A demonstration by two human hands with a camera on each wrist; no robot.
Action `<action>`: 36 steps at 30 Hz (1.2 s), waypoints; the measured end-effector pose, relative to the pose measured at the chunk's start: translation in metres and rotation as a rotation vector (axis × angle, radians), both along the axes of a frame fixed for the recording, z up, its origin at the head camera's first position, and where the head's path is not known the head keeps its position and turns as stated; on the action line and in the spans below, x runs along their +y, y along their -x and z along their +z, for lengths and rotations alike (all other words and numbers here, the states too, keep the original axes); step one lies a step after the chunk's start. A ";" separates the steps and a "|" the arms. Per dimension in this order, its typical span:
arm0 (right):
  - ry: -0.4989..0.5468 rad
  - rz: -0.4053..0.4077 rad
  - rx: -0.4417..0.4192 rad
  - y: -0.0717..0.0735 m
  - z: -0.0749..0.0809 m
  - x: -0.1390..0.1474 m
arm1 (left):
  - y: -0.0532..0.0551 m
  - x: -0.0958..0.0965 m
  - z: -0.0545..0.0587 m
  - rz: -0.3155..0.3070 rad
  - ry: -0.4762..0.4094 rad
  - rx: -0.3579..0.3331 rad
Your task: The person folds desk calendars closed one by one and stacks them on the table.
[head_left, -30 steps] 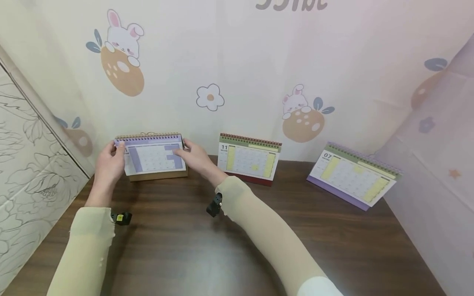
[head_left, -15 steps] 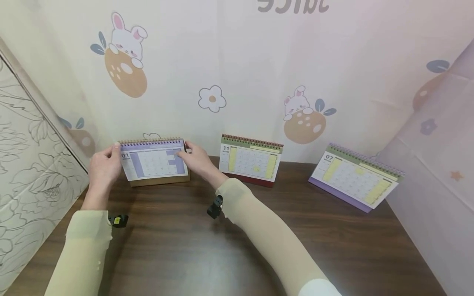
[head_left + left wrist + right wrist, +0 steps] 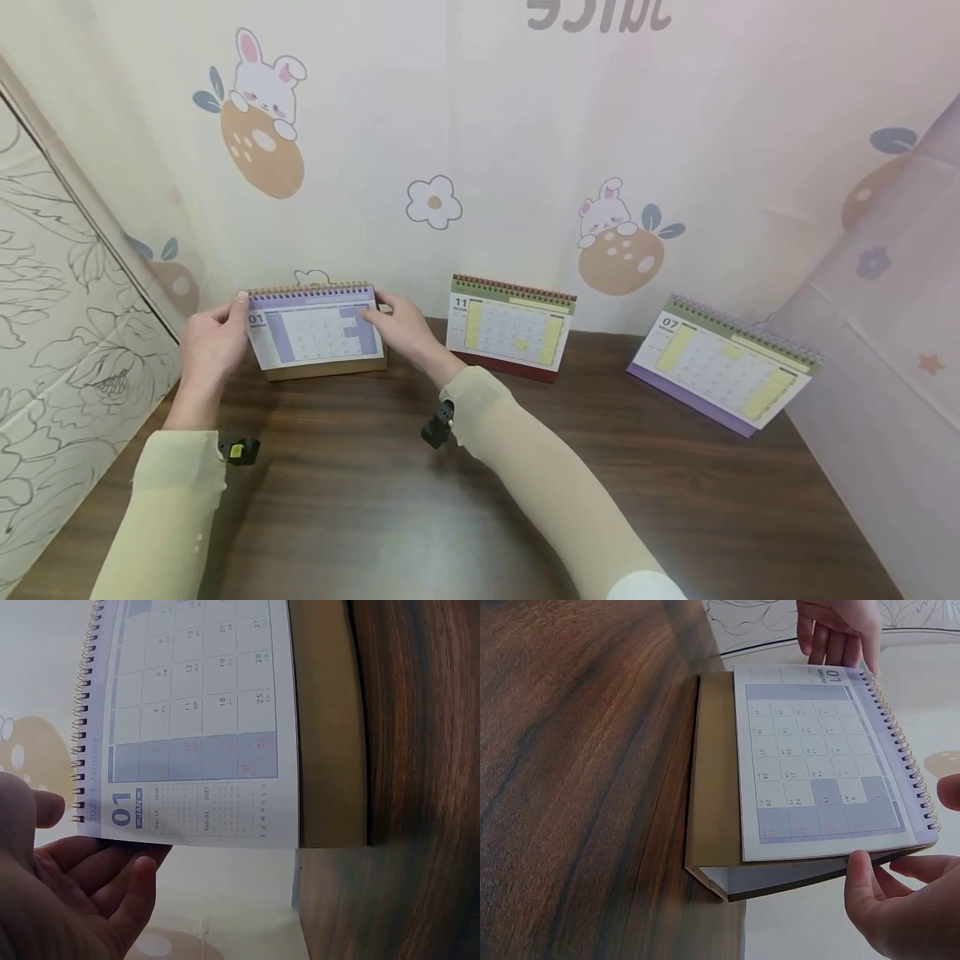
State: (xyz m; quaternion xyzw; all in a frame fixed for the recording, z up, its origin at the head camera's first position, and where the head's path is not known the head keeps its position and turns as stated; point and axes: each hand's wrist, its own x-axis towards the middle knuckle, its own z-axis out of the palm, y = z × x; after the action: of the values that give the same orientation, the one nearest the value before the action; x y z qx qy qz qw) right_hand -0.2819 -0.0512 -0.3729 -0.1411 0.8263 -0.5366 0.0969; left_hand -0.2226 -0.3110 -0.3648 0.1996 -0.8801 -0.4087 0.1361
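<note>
A desk calendar point(image 3: 318, 329) stands on a tan base at the back left of the table, its page marked 01 with purple bands. My left hand point(image 3: 212, 340) holds its left side, thumb up by the top corner. In the left wrist view the left fingers point(image 3: 135, 892) curl at the edge and partly pass behind the page. My right hand point(image 3: 405, 327) grips the right side, its thumb at the front edge of the page. The other right fingers go behind the calendar, partly hidden, as the right wrist view shows beside the open end of the base point(image 3: 718, 881).
A calendar with a dark red base point(image 3: 512, 327) stands right of my right hand. Further right, a calendar with a purple base point(image 3: 723, 362) is turned at an angle. A printed curtain point(image 3: 510, 125) hangs behind the brown wooden table point(image 3: 360, 500).
My left thumb has slid off the front of the page to the top left corner, uncovering the 01. My right hand keeps its place on the right side. The view has shifted slightly.
</note>
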 end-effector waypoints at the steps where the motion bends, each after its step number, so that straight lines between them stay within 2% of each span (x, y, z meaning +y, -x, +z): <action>1: 0.005 0.000 -0.005 0.000 -0.001 0.000 | -0.001 0.000 0.000 0.006 -0.020 0.002; 6: 0.045 -0.010 -0.033 -0.001 -0.001 -0.001 | -0.003 0.000 0.000 0.008 -0.087 -0.005; 13: 0.062 -0.026 -0.028 -0.002 0.001 -0.002 | -0.004 0.000 -0.001 0.013 -0.095 0.009; 22: 0.162 0.025 -0.008 -0.001 0.005 -0.002 | -0.006 -0.001 -0.001 0.023 -0.169 0.055; 29: 0.233 0.026 -0.050 -0.001 0.010 -0.001 | -0.006 0.002 0.001 0.003 -0.267 0.056; 36: 0.319 0.016 -0.114 0.001 0.014 -0.003 | -0.005 0.005 0.008 0.029 -0.403 0.103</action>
State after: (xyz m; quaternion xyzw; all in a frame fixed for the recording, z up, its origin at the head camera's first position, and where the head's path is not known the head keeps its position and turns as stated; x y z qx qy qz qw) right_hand -0.2831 -0.0547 -0.3589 -0.1306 0.7227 -0.6672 0.1243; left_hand -0.2177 -0.3061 -0.3566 0.2144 -0.7694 -0.5842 0.1439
